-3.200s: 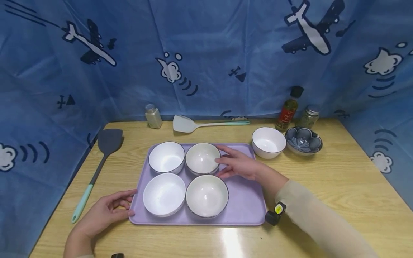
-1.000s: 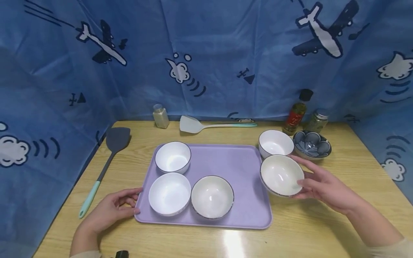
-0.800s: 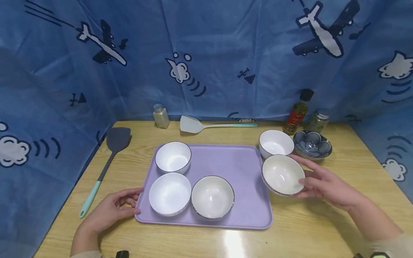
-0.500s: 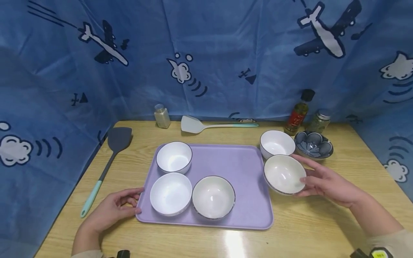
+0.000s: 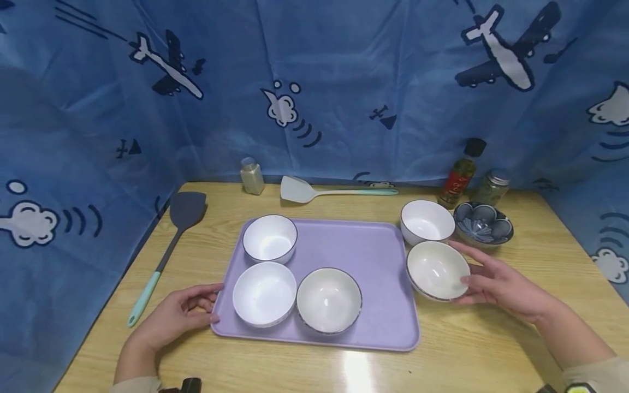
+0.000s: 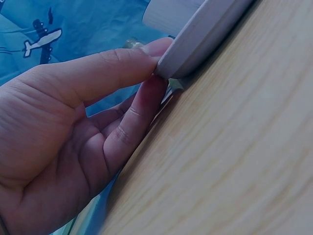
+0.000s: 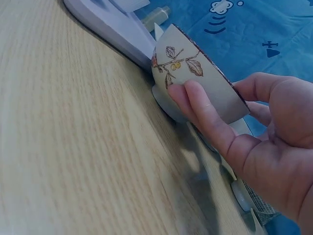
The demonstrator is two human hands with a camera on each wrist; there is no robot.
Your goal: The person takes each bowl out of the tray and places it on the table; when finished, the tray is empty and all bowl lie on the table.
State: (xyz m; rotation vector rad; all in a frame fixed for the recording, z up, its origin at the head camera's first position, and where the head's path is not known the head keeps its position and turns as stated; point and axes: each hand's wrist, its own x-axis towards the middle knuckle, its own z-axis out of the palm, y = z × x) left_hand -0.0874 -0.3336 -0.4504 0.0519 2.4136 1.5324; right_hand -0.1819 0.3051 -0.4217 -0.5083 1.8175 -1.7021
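My right hand (image 5: 506, 289) holds a cream bowl (image 5: 437, 271) by its right side, thumb at the rim and fingers along the outer wall. In the right wrist view a brown leaf-and-branch pattern shows on that bowl (image 7: 190, 68), close over the table beside the tray's right edge. At the left, my left hand (image 5: 174, 319) pinches the edge of the lilac tray (image 5: 344, 245) between thumb and finger. On the tray are a dark-rimmed white bowl (image 5: 270, 238), a plain white bowl (image 5: 264, 295) in front of it and a second cream bowl (image 5: 328, 300).
Behind the held bowl stand a white bowl (image 5: 426, 221) and a dark petal-patterned bowl (image 5: 483, 225), then a red-labelled bottle (image 5: 458, 177) and a glass jar (image 5: 491, 188). A white spatula (image 5: 300, 191) and a shaker (image 5: 252, 177) lie at the back; a grey spatula (image 5: 187, 210) lies left.
The right hand has carried the cream bowl from the tray's back middle to beyond its right edge. Lately it has barely moved; the left hand stays at the tray, and the head view has shifted slightly.
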